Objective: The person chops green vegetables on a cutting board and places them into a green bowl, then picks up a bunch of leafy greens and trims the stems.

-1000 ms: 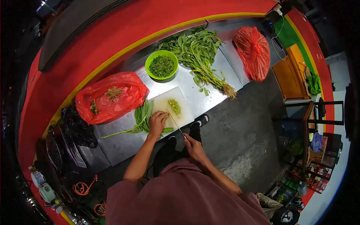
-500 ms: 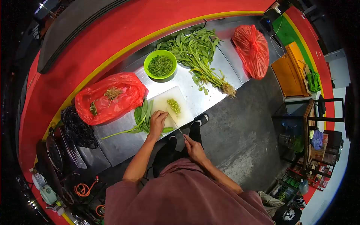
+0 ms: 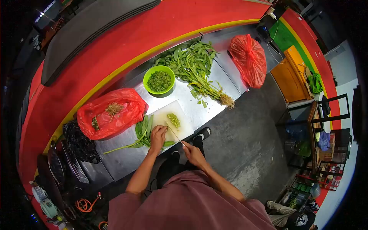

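Observation:
On the white cutting board point(image 3: 183, 108) lies a small heap of chopped green stems point(image 3: 173, 120). My left hand point(image 3: 158, 137) is on the board's near left side, fingers curled over leafy greens point(image 3: 143, 132) whose leaves and a long stalk stick out to its left. What lies right under the fingertips is hidden. Held by its handle in my right hand point(image 3: 194, 155), a knife point(image 3: 174, 134) has its blade over the board, between my left fingers and the heap. Beyond the board stands a lime-green bowl point(image 3: 147, 81) of finely chopped greens.
A rooted bunch of leafy greens point(image 3: 195, 65) lies at the back of the metal table point(image 3: 209, 111). To the left are an open red bag point(image 3: 130, 103) with root scraps and a black bag point(image 3: 78, 140). A tied red bag point(image 3: 248, 61) sits at the far right.
The whole view has tilted slightly, so the table things appear lower. Both hands stay at the board, left over the greens, right on the knife; the blade has shifted only slightly.

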A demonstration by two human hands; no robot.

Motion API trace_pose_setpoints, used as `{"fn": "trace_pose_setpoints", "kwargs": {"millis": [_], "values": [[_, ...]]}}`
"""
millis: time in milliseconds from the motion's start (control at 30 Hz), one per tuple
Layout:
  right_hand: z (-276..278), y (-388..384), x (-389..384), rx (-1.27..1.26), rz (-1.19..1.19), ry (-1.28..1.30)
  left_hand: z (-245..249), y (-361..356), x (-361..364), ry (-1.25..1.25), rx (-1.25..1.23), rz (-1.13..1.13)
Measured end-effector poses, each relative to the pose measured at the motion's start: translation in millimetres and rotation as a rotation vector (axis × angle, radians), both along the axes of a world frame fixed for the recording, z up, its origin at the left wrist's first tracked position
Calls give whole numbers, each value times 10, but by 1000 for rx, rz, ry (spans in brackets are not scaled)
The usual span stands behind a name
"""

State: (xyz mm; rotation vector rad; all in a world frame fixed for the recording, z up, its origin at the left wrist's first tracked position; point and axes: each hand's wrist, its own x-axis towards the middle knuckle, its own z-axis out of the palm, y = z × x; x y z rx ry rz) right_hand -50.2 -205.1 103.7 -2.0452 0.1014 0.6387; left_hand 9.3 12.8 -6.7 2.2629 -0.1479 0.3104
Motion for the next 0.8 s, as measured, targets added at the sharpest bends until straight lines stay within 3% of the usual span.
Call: {"fn": "trace_pose_setpoints", "kwargs": {"millis": [333,800], "values": [[84,-153,-186,33,-60,155,-19,-3,9,0,-18,0],[236,-161,-222,27,-68,143,1,-8,21,2,-45,5]]}}
